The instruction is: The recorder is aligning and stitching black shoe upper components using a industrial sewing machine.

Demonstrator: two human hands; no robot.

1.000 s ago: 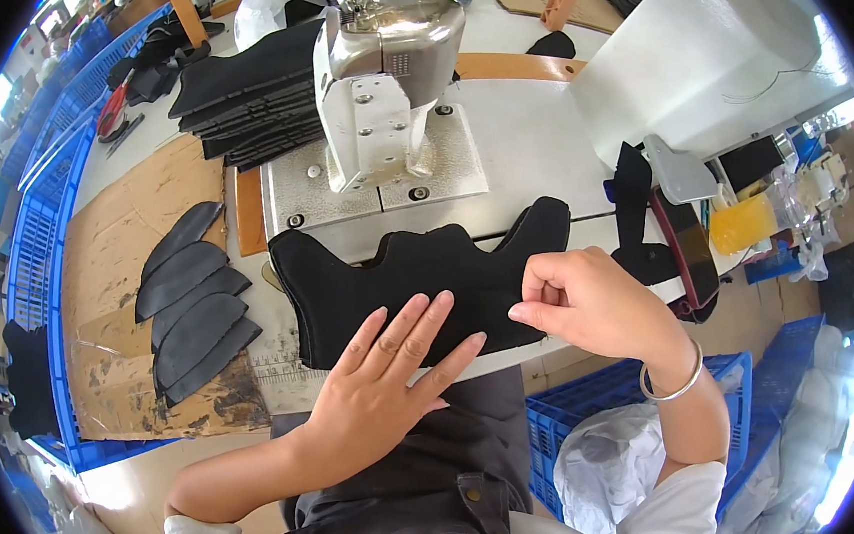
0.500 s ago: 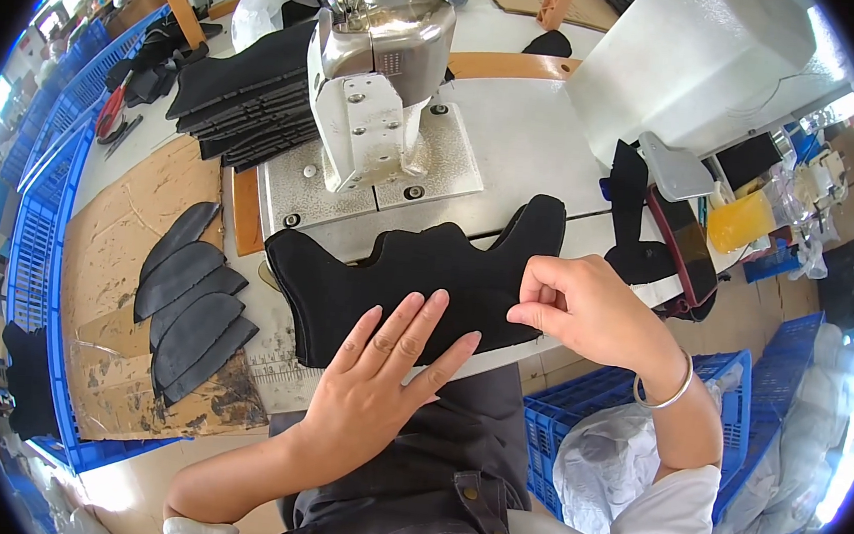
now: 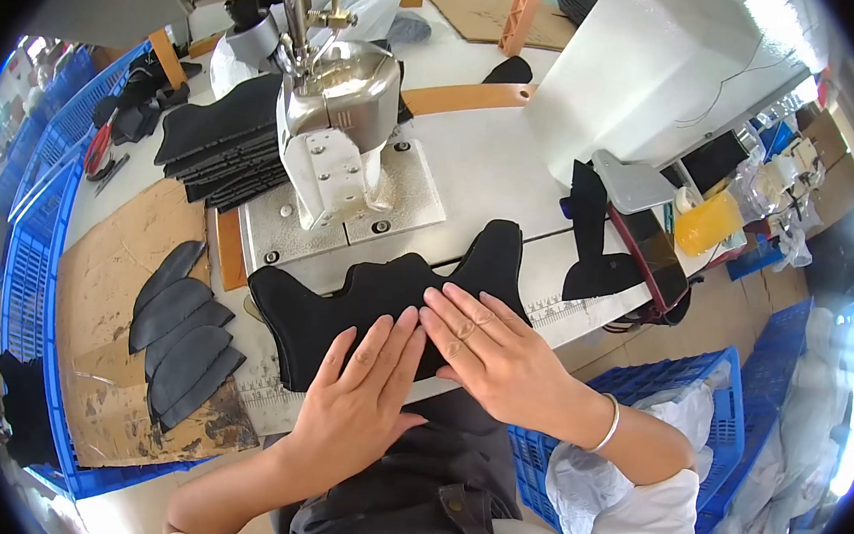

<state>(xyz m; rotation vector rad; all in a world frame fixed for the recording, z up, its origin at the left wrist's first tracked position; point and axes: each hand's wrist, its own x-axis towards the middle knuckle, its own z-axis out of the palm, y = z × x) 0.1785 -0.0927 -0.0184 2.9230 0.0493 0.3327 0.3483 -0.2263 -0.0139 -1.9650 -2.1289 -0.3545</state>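
Observation:
A stack of black cut fabric pieces [image 3: 344, 306] with a wavy far edge lies at the near edge of the sewing machine table. My left hand [image 3: 359, 387] rests on it with fingers stretched out. Beside it, my right hand [image 3: 495, 358] also lies flat on the fabric, its fingertips touching or nearly touching the left ones near the middle. Neither hand grips anything. Just beyond the fabric stands the sewing machine head [image 3: 337, 129], metal and white, over its bed plate [image 3: 417, 201].
Folded black pieces [image 3: 222, 135] are piled left of the machine. Dark curved pieces [image 3: 186, 333] lie on worn cardboard [image 3: 96, 271]. Red-handled scissors [image 3: 100, 146] lie farther back. At right are a black strip [image 3: 588, 219], a phone [image 3: 649, 249] and a blue crate [image 3: 725, 431] holding plastic bags.
My right hand has opened from a pinch at the fabric's right side and moved left, flat beside my left hand. The whole view has shifted slightly.

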